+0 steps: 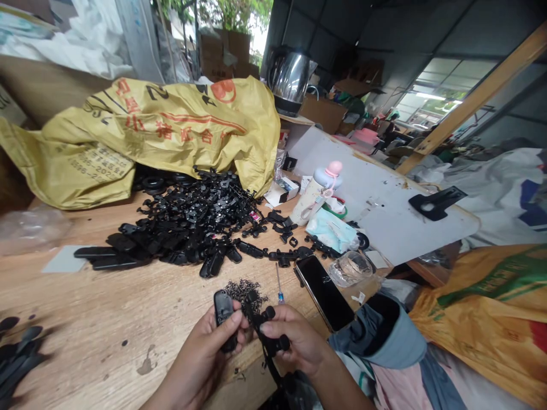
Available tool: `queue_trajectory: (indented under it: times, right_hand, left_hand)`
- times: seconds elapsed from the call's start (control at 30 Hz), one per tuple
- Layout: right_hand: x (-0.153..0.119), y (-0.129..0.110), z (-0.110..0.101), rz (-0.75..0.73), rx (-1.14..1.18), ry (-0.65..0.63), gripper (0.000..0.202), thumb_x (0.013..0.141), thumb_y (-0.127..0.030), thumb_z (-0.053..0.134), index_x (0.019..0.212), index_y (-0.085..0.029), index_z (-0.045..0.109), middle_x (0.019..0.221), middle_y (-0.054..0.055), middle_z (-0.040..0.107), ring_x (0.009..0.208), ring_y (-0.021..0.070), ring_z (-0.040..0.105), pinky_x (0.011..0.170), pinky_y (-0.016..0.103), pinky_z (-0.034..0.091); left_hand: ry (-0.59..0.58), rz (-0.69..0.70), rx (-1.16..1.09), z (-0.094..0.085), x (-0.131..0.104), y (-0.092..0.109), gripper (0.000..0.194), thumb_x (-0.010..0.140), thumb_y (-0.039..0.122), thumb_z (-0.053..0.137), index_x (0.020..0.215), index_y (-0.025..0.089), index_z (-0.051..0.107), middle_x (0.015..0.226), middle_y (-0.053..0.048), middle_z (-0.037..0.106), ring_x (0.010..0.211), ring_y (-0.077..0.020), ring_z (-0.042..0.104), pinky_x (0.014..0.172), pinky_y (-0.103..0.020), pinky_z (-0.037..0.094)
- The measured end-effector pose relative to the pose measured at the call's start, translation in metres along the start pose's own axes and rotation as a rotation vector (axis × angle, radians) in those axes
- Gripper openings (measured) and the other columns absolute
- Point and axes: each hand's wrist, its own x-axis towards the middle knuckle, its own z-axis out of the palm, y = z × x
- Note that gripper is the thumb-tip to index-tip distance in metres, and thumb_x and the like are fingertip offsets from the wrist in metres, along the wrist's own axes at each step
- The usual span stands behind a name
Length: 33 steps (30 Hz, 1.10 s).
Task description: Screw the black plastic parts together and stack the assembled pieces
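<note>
My left hand [216, 341] is closed on a black oval plastic part [223, 310], its hollow side facing up. Close beside it, my right hand [297, 336] grips a black knobbed part [271, 336], from which a dark strip runs down toward the bottom edge. Just behind both hands lies a small heap of tiny dark screws [245, 291]. A screwdriver with a blue handle [280, 297] rests on the wooden table [106, 324] near my right hand. Farther back, a large pile of black plastic parts [188, 219] spreads over the tabletop.
A phone [327, 293] lies to the right, near a clear plastic cup [350, 267], a bottle [314, 193] and a tissue pack [333, 230]. Yellow sacking [179, 125] drapes behind the pile. More black parts [21, 359] sit at left. A grey cap [384, 336] is at right.
</note>
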Motion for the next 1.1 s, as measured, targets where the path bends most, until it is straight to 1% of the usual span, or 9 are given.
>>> queue_trajectory:
  times: [0.07, 0.13, 0.23, 0.33, 0.5, 0.6, 0.73, 0.93, 1.1]
  right_hand:
    - [0.0, 0.0, -0.001, -0.004, 0.03, 0.008, 0.032, 0.049, -0.032, 0.079, 0.065, -0.008, 0.065, 0.05, -0.001, 0.055, 0.034, 0.0006, 0.039, 0.031, 0.012, 0.022]
    - [0.0, 0.001, -0.004, -0.005, 0.047, 0.016, 0.035, 0.047, -0.033, 0.081, 0.066, -0.009, 0.065, 0.051, -0.001, 0.057, 0.034, 0.0009, 0.04, 0.032, 0.012, 0.024]
    - [0.001, 0.002, -0.007, 0.0, 0.008, -0.001, 0.038, 0.045, -0.036, 0.082, 0.066, -0.009, 0.065, 0.053, 0.0, 0.058, 0.035, 0.001, 0.041, 0.031, 0.012, 0.023]
    - [0.0, 0.003, -0.008, -0.017, -0.023, -0.026, 0.039, 0.046, -0.04, 0.082, 0.063, -0.009, 0.065, 0.052, -0.001, 0.055, 0.035, 0.0003, 0.039, 0.032, 0.012, 0.023]
    - [-0.002, 0.003, -0.005, -0.038, -0.024, -0.062, 0.039, 0.047, -0.041, 0.081, 0.063, -0.009, 0.066, 0.05, -0.003, 0.052, 0.039, 0.0005, 0.038, 0.037, 0.012, 0.025]
    - [-0.002, 0.002, -0.004, -0.04, -0.026, -0.076, 0.038, 0.047, -0.04, 0.081, 0.064, -0.009, 0.067, 0.052, -0.002, 0.054, 0.042, 0.0018, 0.041, 0.04, 0.013, 0.028]
    - [-0.002, 0.002, -0.004, -0.026, -0.012, -0.087, 0.037, 0.048, -0.038, 0.082, 0.066, -0.008, 0.068, 0.053, -0.001, 0.056, 0.044, 0.0023, 0.044, 0.042, 0.012, 0.03]
    - [-0.001, 0.006, -0.009, -0.011, -0.002, -0.136, 0.036, 0.048, -0.036, 0.082, 0.066, -0.008, 0.068, 0.056, 0.0, 0.059, 0.049, 0.004, 0.05, 0.047, 0.013, 0.035]
    - [0.002, 0.009, -0.015, 0.019, 0.007, -0.118, 0.035, 0.046, -0.035, 0.083, 0.063, -0.009, 0.067, 0.054, -0.001, 0.058, 0.045, 0.0035, 0.049, 0.04, 0.012, 0.031]
  left_hand:
    - [0.001, -0.061, -0.091, -0.001, -0.002, -0.002, 0.029, 0.074, 0.036, 0.06, 0.096, 0.017, 0.061, 0.075, -0.003, 0.067, 0.064, -0.0123, 0.06, 0.062, -0.023, 0.048]
    - [-0.006, -0.117, -0.166, -0.002, -0.004, -0.005, 0.033, 0.078, 0.039, 0.054, 0.102, 0.017, 0.061, 0.085, -0.007, 0.069, 0.077, -0.0176, 0.064, 0.072, -0.029, 0.049]
    - [-0.068, -0.122, -0.151, -0.002, -0.006, -0.009, 0.028, 0.078, 0.03, 0.056, 0.102, 0.017, 0.062, 0.093, -0.009, 0.069, 0.088, -0.0201, 0.063, 0.079, -0.031, 0.049]
    - [-0.14, -0.094, -0.095, -0.002, -0.008, -0.011, 0.025, 0.076, 0.024, 0.06, 0.1, 0.018, 0.063, 0.095, -0.008, 0.069, 0.092, -0.0199, 0.063, 0.082, -0.031, 0.048]
    - [-0.166, -0.115, -0.085, -0.004, -0.012, -0.011, 0.026, 0.075, 0.023, 0.062, 0.1, 0.018, 0.063, 0.093, -0.008, 0.07, 0.086, -0.0203, 0.064, 0.08, -0.034, 0.049]
    - [-0.162, -0.147, -0.083, -0.004, -0.012, -0.01, 0.026, 0.074, 0.022, 0.062, 0.1, 0.017, 0.063, 0.09, -0.009, 0.07, 0.081, -0.0198, 0.065, 0.075, -0.033, 0.051]
    - [-0.203, -0.16, -0.05, -0.004, -0.009, -0.009, 0.026, 0.076, 0.022, 0.06, 0.1, 0.015, 0.063, 0.09, -0.01, 0.07, 0.079, -0.0197, 0.065, 0.072, -0.032, 0.051]
    - [-0.219, -0.156, -0.012, -0.005, -0.01, -0.011, 0.023, 0.075, 0.021, 0.061, 0.098, 0.018, 0.062, 0.086, -0.007, 0.069, 0.072, -0.0145, 0.063, 0.067, -0.027, 0.049]
    - [-0.209, -0.152, -0.002, -0.004, -0.011, -0.011, 0.022, 0.071, 0.022, 0.065, 0.092, 0.018, 0.062, 0.088, -0.006, 0.068, 0.076, -0.015, 0.063, 0.067, -0.027, 0.049]
